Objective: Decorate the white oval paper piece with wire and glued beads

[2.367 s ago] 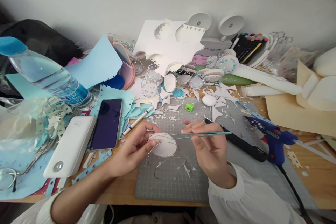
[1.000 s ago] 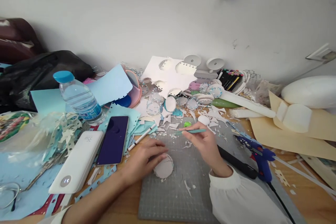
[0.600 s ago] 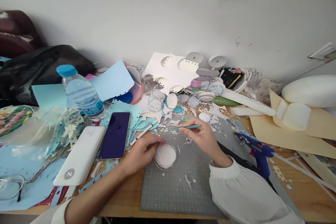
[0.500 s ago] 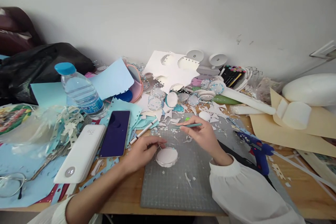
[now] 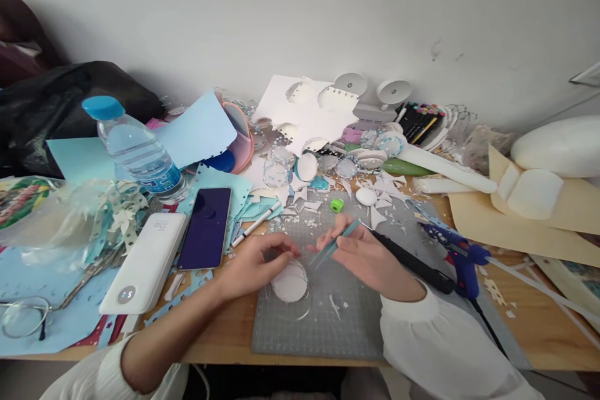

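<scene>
- Step, judged: trimming the edge of the white disc (image 5: 289, 282), which lay on the gray cutting mat (image 5: 328, 339).
- Left hand (image 5: 255, 264): fingers curled narrow at the disc's upper edge; couldn't tell if pinching.
- Right hand (image 5: 363, 257): gripped teal tweezers (image 5: 345, 237), tips slightly parted, near the disc.
- Next move likely called for steadying the disc and closing tips precisely.

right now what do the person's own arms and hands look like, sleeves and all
Both arms wear loose white sleeves with gathered cuffs. The left sleeve ends partway up, leaving most of the left forearm bare; the right sleeve reaches close to the wrist. The left hand and right hand are without gloves, and no watch or bracelet shows.
</scene>
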A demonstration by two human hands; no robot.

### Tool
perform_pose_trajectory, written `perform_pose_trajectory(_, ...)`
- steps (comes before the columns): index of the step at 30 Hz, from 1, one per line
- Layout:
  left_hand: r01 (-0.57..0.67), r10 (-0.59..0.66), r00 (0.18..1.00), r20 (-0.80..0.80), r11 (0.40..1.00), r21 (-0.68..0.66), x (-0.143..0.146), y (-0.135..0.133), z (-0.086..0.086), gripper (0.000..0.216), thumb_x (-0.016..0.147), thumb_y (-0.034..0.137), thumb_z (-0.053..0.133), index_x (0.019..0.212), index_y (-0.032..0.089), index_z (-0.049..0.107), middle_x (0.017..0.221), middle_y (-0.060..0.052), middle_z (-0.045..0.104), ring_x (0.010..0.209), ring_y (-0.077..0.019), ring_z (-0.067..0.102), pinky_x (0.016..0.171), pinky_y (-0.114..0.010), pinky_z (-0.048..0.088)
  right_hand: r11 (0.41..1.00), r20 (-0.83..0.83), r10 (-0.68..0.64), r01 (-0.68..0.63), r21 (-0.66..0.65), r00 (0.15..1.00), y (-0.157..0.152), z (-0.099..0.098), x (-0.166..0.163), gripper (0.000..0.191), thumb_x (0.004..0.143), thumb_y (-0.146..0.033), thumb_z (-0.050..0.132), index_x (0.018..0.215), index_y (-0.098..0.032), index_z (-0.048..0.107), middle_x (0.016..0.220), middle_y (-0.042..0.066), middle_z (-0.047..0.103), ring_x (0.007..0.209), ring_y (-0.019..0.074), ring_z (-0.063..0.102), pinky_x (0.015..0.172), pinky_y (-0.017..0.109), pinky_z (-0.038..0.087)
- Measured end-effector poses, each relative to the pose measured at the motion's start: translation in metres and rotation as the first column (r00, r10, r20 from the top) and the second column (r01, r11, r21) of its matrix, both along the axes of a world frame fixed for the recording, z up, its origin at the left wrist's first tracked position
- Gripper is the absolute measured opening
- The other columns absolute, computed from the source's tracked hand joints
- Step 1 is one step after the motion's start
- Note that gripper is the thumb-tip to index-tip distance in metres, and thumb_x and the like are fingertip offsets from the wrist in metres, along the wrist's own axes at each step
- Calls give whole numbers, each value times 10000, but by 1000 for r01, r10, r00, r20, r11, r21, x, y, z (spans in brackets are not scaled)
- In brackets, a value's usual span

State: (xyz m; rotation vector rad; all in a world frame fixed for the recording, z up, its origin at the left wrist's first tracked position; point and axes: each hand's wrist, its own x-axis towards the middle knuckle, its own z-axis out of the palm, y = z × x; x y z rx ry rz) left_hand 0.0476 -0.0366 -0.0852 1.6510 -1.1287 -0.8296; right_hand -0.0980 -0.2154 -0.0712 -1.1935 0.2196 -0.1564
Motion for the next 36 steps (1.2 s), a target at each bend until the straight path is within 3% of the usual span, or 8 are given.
perform_pose_trajectory(4,10,-8,995,-101,1000,15,0,-2,1,285,940,345,505,915,162,722,918,-65,735,876,-212,653,796,-303,494,988,-8,113,-111,103,994,12,-8,-4,269,802,-401,749,802,-234,538,814,10,725,874,201,703,840,447,561)
perform_pose_trajectory(9,-194,182,955,-232,980,-31,0,-1,0,348,958,384,479,902,155,735,984,-72,717,951,-217,618,881,-314,465,992,29,-127,127,9,991,2,-6,-2,275,765,-419,774,775,-247,560,795,-13,716,814,194,709,780,413,574)
perform_pose_trajectory(12,-441,323,803,-501,887,-135,4,-1,-1,310,933,338,507,780,142,693,807,-42,658,782,-157,575,750,-255,459,928,105,-339,351,-128,935,-13,-8,4,238,749,-384,791,757,-249,595,843,-13,715,844,167,689,735,336,557)
perform_pose_trajectory(15,-575,344,627,-699,809,-118,10,-2,1,307,880,278,516,599,158,548,549,31,420,532,-96,392,522,-207,353,820,201,-441,484,-305,875,-20,-18,15,208,748,-363,789,742,-245,617,864,-12,705,871,154,668,762,311,532)
perform_pose_trajectory(18,-574,309,549,-776,815,-82,16,-2,1,349,847,282,488,525,186,393,489,65,238,436,-85,225,423,-206,238,742,210,-415,463,-485,885,-17,-29,26,168,773,-354,761,749,-236,643,812,6,705,826,172,666,762,333,518)
perform_pose_trajectory(22,-562,263,454,-851,826,-44,20,-3,0,406,809,316,482,466,200,299,446,75,151,398,-80,152,388,-209,193,687,160,-354,373,-624,921,-6,-38,32,136,788,-322,744,744,-222,663,780,30,729,789,201,684,740,351,506)
perform_pose_trajectory(29,-558,231,337,-913,830,3,21,-3,-3,459,797,301,501,431,196,244,431,68,138,380,-77,159,374,-218,190,655,141,-319,326,-682,937,4,-44,31,69,776,-237,736,731,-230,685,785,38,759,782,228,708,743,366,513)
perform_pose_trajectory(36,-543,212,263,-941,839,37,20,-3,-1,450,810,276,477,427,194,254,442,63,123,393,-87,134,386,-240,152,605,194,-393,412,-681,899,2,-50,32,79,798,-255,724,741,-239,670,797,31,760,803,222,703,780,370,502)
